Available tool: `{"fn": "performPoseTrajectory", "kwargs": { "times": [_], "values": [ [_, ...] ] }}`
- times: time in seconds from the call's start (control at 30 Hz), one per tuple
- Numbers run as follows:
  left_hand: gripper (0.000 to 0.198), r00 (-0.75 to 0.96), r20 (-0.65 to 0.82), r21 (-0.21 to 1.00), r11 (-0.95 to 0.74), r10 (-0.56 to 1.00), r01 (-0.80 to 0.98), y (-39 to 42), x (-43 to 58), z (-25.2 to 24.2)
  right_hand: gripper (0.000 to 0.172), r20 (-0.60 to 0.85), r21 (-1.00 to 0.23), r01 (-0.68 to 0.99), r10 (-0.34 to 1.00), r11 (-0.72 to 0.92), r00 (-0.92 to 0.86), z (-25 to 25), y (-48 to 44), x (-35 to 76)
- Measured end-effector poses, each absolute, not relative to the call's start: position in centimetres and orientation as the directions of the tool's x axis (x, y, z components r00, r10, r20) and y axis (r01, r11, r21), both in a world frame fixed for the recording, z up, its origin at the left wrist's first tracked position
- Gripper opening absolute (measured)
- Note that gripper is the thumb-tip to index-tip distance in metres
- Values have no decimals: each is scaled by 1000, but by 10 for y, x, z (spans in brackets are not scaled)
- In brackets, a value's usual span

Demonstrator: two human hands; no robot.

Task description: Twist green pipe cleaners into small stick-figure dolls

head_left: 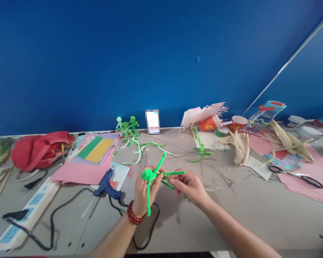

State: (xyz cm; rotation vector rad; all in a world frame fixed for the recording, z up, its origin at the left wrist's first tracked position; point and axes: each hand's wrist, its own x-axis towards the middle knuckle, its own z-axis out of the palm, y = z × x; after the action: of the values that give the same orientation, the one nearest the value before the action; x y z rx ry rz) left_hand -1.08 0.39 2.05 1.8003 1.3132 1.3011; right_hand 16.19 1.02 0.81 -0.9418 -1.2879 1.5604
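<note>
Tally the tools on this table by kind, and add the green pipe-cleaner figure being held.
Glue gun, blue: 1
Scissors, black handles: 1
Power strip, white: 1
Green pipe-cleaner figure, gripped by the left hand and the right hand: 1
Total: 4

Wore a bracelet [136, 214] of round, glossy dark-red beads on the left wrist — a single strand, closely strung, sitting snug. Showed both forearms [231, 229] bare along their whole visible length — left hand [143, 188] and right hand [191, 187] bare as well.
</note>
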Motion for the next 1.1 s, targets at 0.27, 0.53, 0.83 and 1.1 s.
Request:
{"fn": "performPoseTrajectory", "kwargs": {
  "times": [0.27, 0.53, 0.83, 1.1],
  "values": [
    [11, -37, 220, 974, -218, 975, 63, 8, -8, 23, 20, 267, -931, 167, 916, 326, -299, 10, 15, 177],
    [15, -78, 173, 985, -173, 982, 6, 7, -3, 15, 38, 727, -290, 534, 546, 794, -416, 22, 17, 180],
    [16, 4, 224, 967, -223, 975, 119, 5, -2, 22, 22, 707, -421, 447, 594, 789, -383, 24, 13, 172],
    [16, 36, 284, 957, -286, 958, 47, 4, -5, 14, 9, 624, -653, 343, 736, 676, -263, 21, 16, 173]
  ]
}}
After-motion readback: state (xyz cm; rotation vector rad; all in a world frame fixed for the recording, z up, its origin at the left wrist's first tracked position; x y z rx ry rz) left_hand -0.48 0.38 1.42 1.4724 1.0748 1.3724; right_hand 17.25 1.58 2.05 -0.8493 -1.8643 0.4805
